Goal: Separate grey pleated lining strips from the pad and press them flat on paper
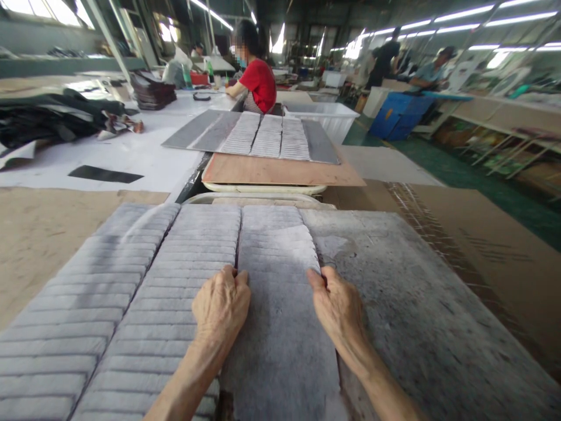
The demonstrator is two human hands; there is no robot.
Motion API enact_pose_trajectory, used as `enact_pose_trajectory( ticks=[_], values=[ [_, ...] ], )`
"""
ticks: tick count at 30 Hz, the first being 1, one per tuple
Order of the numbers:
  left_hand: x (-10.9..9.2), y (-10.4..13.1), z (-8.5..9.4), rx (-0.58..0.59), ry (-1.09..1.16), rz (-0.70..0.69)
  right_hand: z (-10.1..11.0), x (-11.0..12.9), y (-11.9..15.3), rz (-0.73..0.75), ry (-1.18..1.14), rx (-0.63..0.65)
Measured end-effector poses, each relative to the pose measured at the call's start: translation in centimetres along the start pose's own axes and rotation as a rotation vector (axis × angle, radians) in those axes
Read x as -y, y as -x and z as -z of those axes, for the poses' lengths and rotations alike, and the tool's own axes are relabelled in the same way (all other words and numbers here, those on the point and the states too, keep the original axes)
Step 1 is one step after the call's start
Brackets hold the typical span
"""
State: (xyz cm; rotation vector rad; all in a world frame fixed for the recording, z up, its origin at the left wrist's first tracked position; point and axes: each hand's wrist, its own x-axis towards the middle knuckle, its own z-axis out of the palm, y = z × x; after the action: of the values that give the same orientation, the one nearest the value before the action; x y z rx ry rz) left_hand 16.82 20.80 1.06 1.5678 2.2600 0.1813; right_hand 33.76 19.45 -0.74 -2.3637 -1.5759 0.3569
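A long grey-white sheet [284, 327] lies lengthwise in front of me, over the near part of the third column of overlapping pieces [274, 225]. My left hand [222, 301] is closed on the sheet's left edge, its knuckles beside the middle column [175, 292]. At the right edge my right hand [339, 301] pinches the same sheet between thumb and fingers. Another column of overlapping strips [79, 304] runs along the far left. All of these rest on a grey, speckled board [421, 304], bare on its right side.
Beyond the board, a second grey panel [322, 143] with three columns of pieces lies on a wooden board [280, 171]. Dark material [48, 120] is heaped at left. A person in red [260, 85] sits ahead, near a white bin [339, 120]. Cardboard [495, 245] lies at right.
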Motion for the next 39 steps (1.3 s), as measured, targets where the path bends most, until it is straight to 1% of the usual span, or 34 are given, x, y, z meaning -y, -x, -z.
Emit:
enact_pose_trajectory(
  ticks=[5,11,15,23,31,36,39],
  values=[
    [0.0,-0.2,-0.1,0.017,-0.032,-0.009,-0.1,0.3,-0.4,-0.037,0.042,0.041],
    [-0.2,-0.1,-0.4,-0.029,-0.088,-0.028,-0.3,0.2,-0.8,-0.051,0.036,0.066],
    [-0.4,0.1,-0.5,-0.042,-0.086,-0.023,-0.4,0.0,-0.9,-0.049,-0.008,0.064],
    [-0.1,-0.1,-0.7,-0.044,-0.104,-0.018,-0.3,0.1,-0.9,-0.030,-0.015,0.057],
    [0.0,-0.1,-1.1,-0.079,-0.136,-0.003,-0.3,-0.3,-1.2,-0.019,-0.049,0.077],
    [-0.2,-0.1,-0.9,-0.074,-0.147,-0.005,-0.3,-0.6,-1.5,-0.012,-0.024,0.088],
    [-0.2,-0.1,-0.9,-0.072,-0.150,0.002,-0.1,-0.1,-1.1,-0.013,0.014,0.095]
  ],
)
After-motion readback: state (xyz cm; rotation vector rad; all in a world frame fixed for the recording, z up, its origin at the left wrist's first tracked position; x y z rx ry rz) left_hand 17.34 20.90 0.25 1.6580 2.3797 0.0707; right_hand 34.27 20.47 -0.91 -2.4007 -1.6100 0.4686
